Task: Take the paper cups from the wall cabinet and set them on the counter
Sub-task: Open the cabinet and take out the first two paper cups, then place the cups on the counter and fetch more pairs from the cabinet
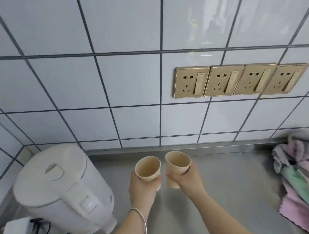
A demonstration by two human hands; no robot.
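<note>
1. A bracelet (142, 223) is worn on the left wrist.
2. One paper cup (148, 170) is gripped upright by the left hand (143, 188), fingers clamped around its wall.
3. A second paper cup (177, 166) is clasped likewise by the right hand (187, 179), just beside the first.
4. Both cups are held over the steel table (229, 184), between a white kettle (63, 192) and crumpled cloths (306, 175).
5. Four sockets (239, 79) are set in the tiled wall (73, 86) behind.

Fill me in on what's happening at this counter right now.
A person holds two paper cups over a steel counter, one in each hand. The left hand grips the left cup and the right hand grips the right cup, both open side up and close together. Whether either has touched down is unclear. A white kettle stands to the left and crumpled cloths lie to the right.
</note>
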